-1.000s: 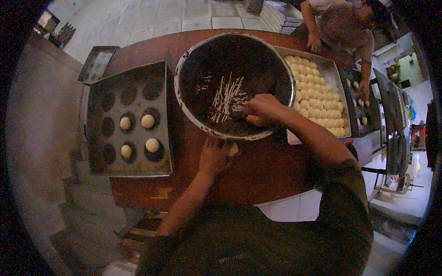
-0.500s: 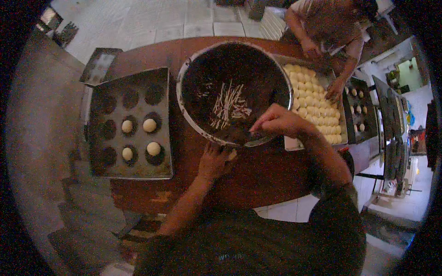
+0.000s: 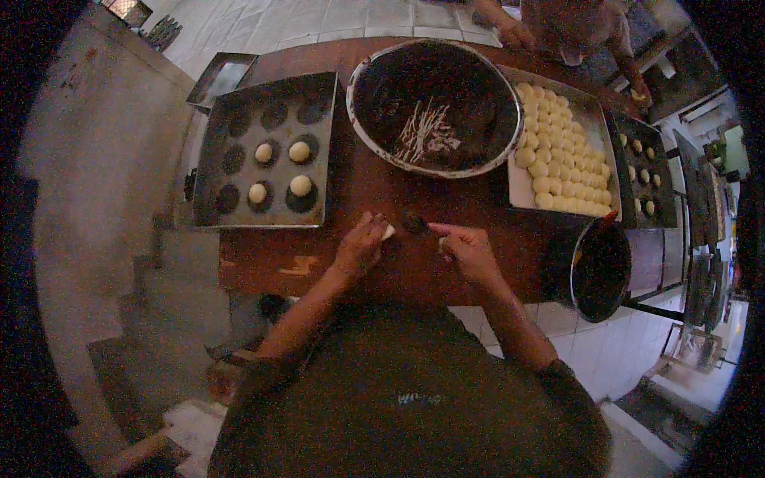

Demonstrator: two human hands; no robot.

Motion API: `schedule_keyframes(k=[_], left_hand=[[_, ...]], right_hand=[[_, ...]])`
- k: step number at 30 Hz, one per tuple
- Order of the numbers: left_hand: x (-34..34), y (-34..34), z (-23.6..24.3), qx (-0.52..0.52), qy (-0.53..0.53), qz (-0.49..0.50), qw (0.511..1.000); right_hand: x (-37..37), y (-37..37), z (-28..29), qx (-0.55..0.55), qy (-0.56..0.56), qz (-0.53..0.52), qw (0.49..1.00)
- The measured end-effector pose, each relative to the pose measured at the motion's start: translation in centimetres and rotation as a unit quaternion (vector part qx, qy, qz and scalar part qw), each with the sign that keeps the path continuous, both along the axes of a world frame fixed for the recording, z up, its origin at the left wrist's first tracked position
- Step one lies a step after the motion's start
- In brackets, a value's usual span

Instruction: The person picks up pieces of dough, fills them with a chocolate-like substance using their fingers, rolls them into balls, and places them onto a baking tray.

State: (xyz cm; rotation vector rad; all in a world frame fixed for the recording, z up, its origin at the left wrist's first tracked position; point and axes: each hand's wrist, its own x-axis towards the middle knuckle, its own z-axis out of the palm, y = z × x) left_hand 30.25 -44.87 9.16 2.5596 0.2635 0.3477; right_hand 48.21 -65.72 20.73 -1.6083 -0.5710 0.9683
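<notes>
In front of my body, my left hand (image 3: 362, 245) is closed around a pale piece of dough (image 3: 388, 232) that shows at its fingertips. Facing it, my right hand (image 3: 468, 251) grips a small spoon-like tool (image 3: 415, 224) with dark paste on its tip, most of the handle hidden by the fingers. The dark tip points at the dough, a short gap apart. Beyond both hands stands a large round basin (image 3: 374, 151) of dark paste, with thin pale streaks or sticks (image 3: 425, 131) on the paste.
Left, a metal pan (image 3: 279, 215) with round hollows carries several dough balls (image 3: 300, 152). Right of the basin, a tray (image 3: 519, 187) holds rows of dough balls; beyond it is another dark pan (image 3: 665, 209). A dark bucket (image 3: 602, 269) stands near right. A co-worker (image 3: 574, 28) stands across the table (image 3: 263, 263).
My right hand has drawn back from the basin's rim, bringing the paste-tipped tool toward my left hand. The view has shifted, and the co-worker's hand has left the dough tray.
</notes>
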Motion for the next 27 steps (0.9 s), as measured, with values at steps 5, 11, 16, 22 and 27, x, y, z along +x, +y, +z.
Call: schedule_keyframes(k=[5, 11, 16, 22, 27], left_hand=[[-2.9, -3.7, 0.9, -0.191, 0.055, 0.086, 0.976], [0.4, -3.4, 10.2, -0.87, -0.155, 0.145, 0.444], [-0.5, -2.7, 10.4, -0.857, -0.211, 0.132, 0.452], [-3.5, 0.6, 10.5, -0.848, -0.328, 0.05, 0.414], [-4.3, 1.3, 10.9, -0.785, -0.327, 0.131, 0.51]], right_hand=[[-1.8, -1.0, -1.3, 0.076, -0.355, 0.003, 0.932], [-2.8, 2.6, 2.1, 0.083, -0.534, 0.081, 0.838], [-1.6, 1.6, 2.5, 0.037, -0.565, 0.212, 0.796], [3.3, 2.0, -1.5, -0.022, -0.565, 0.168, 0.807], [4.8, 6.0, -5.9, -0.183, -0.541, 0.167, 0.804]])
